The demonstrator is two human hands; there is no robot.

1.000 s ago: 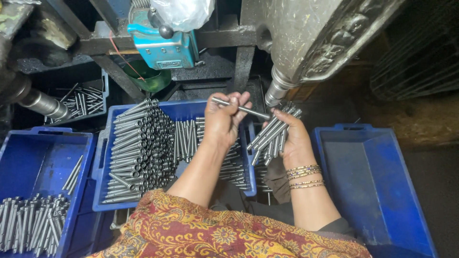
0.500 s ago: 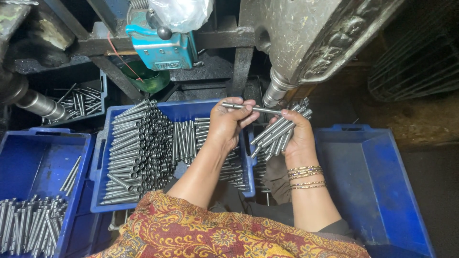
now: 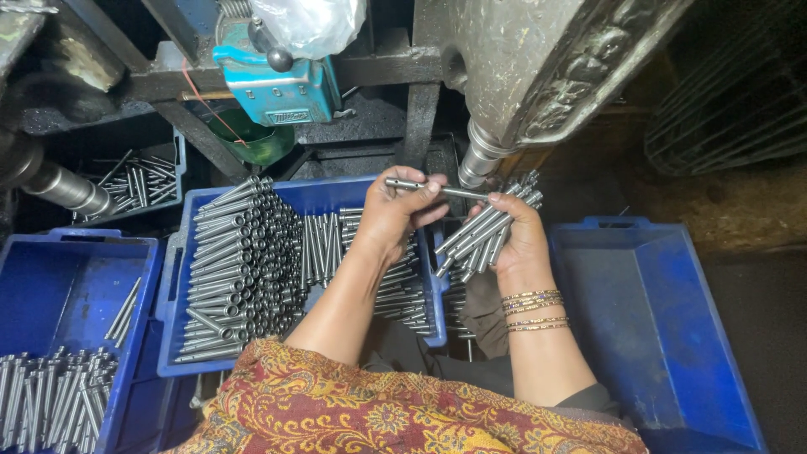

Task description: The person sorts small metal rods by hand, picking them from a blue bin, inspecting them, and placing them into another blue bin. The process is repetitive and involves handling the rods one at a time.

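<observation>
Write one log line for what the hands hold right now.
left hand: holds single metal rod | right hand: grips rod bundle | below: blue crate

Single rod (image 3: 437, 189): slim grey metal, lying level, pinched in the left hand (image 3: 395, 214), its tip pointing to 3 o'clock. Rod bundle (image 3: 487, 227): matching grey rods, fanned toward 1 o'clock, gripped in the right hand (image 3: 521, 244), just below the single rod.

The grey machine head (image 3: 538, 76) hangs close above the hands, leaving little room upward. The middle crate (image 3: 252, 261) is packed with metal rods (image 3: 244, 252). The right crate (image 3: 656, 328) offers open room, and the far end of the left crate (image 3: 59, 286) is bare
</observation>
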